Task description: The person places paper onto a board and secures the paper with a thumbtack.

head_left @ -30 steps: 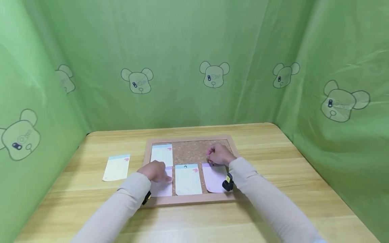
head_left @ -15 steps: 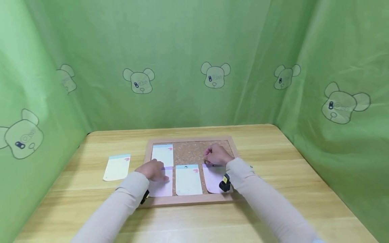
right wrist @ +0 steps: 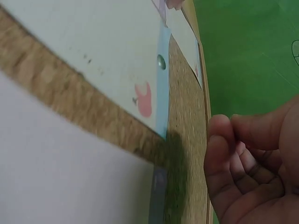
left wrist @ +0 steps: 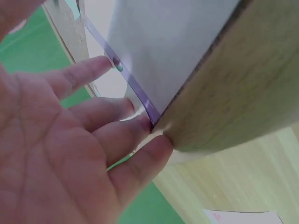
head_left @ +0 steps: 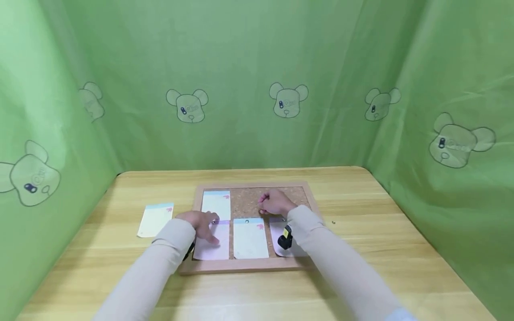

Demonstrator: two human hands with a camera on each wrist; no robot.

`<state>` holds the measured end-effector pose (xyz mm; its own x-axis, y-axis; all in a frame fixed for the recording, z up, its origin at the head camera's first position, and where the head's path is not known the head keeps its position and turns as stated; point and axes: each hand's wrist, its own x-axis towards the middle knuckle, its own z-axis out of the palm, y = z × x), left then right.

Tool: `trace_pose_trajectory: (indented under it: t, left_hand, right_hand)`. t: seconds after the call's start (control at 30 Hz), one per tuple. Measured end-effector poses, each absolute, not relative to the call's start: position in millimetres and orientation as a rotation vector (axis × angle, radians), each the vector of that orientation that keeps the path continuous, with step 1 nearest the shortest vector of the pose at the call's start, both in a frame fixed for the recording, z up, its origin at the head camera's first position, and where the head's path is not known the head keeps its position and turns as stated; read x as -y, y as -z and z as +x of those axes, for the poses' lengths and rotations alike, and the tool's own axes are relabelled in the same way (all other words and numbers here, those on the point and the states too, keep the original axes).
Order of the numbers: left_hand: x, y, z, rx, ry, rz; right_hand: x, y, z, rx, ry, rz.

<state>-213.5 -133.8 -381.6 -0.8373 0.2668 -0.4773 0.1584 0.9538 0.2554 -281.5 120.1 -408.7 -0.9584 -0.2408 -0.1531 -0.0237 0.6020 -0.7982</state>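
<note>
My left hand [head_left: 200,224] lies over the lower left purple note [head_left: 213,245] on the framed corkboard [head_left: 253,198]. In the left wrist view its fingers are spread and nearly straight, one fingertip beside a metal thumbtack [left wrist: 117,63] in the purple strip. My right hand [head_left: 275,203] hovers over the bare upper cork, thumb and forefinger tips together, other fingers curled. Nothing shows between them; a tiny thing there could be hidden. A blue-topped note [head_left: 250,243], tacked at its top, lies in the middle; a second purple note [head_left: 277,232] is partly under the right sleeve.
Another blue-topped note [head_left: 217,205] fills the board's upper left corner. A loose blue-topped note [head_left: 154,221] lies on the wooden table [head_left: 257,294] left of the board. Something tiny [head_left: 333,222] sits right of the board. Green curtains [head_left: 241,142] stand behind and at both sides.
My right hand has shifted left over the cork, fingertips still together. The left hand has moved slightly left and its fingers have spread, baring the tack on the left purple note.
</note>
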Motion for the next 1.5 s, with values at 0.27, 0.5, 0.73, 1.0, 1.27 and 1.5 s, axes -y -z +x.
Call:
trace_pose_trajectory:
  t: [0.27,0.5,0.73,1.0,1.27,1.5]
  left_hand:
    - [136.4,379.0,-212.0,-2.533,-0.263,0.303]
    - [140.4,382.8,-209.6,-2.562,-0.293,0.289]
    - [146.4,384.7,-210.3,-2.589,-0.345,0.299]
    - [142.2,385.3,-209.8,-2.591,-0.348,0.3]
    - [138.6,385.8,-209.9,-2.586,-0.327,0.299]
    - [139.1,387.3,-212.7,-2.579,-0.319,0.278]
  right_hand:
    - [-99.2,408.3,-289.2,-2.53,1.329,-0.262]
    - [-80.8,407.6,-295.9,-2.521,1.316,-0.306]
    - [-61.8,409.6,-306.3,-2.519,1.345,-0.369]
    - [-49.9,415.8,-317.7,-2.542,1.306,-0.376]
    - [-36.6,421.9,-333.0,-2.601,1.199,-0.414]
    - [-23.3,422.9,-344.9,-2.634,1.176,-0.411]
